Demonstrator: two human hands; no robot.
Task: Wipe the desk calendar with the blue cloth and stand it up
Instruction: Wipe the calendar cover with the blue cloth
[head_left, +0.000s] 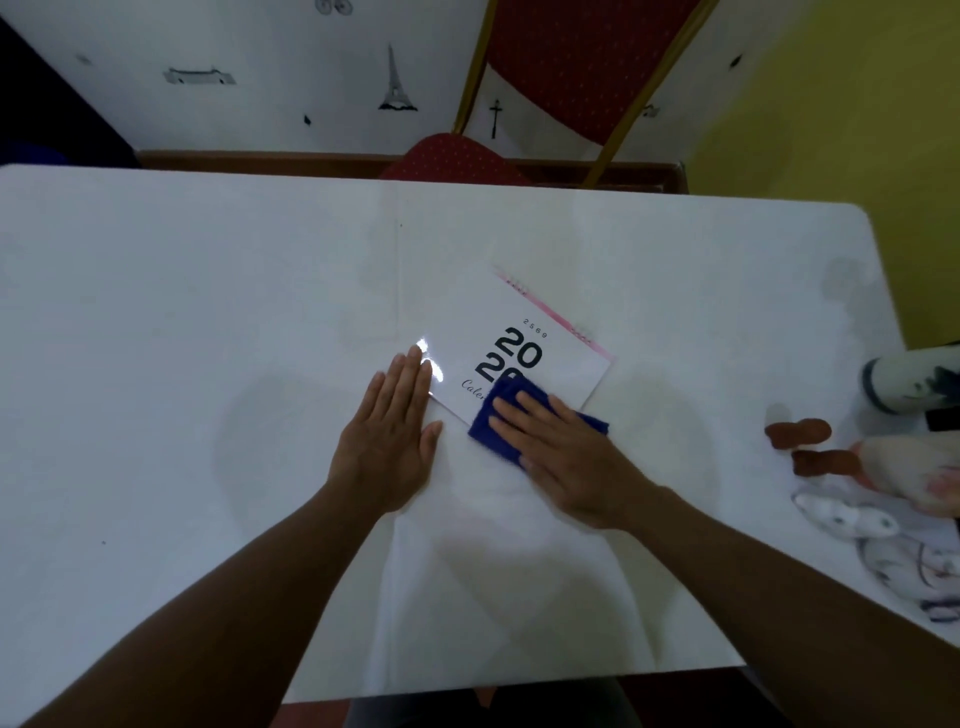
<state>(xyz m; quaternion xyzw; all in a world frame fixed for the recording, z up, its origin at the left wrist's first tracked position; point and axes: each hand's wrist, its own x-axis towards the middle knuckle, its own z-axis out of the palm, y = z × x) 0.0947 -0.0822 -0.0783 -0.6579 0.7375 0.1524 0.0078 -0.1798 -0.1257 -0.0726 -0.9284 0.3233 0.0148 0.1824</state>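
Note:
The desk calendar (498, 322), white with a pink spiral edge and dark "20" numerals, lies flat and turned at an angle on the white table (208, 312). My left hand (389, 441) rests flat with fingers together, its fingertips on the calendar's near left corner. My right hand (561, 457) presses flat on the folded blue cloth (493, 421), which covers the calendar's near edge and part of the print. The cloth is partly hidden under my fingers.
A red chair (571, 67) with a gold frame stands behind the table's far edge. At the right edge lie soft toys (883, 467) and a white cylindrical object (904, 384). A wall with printed drawings is behind.

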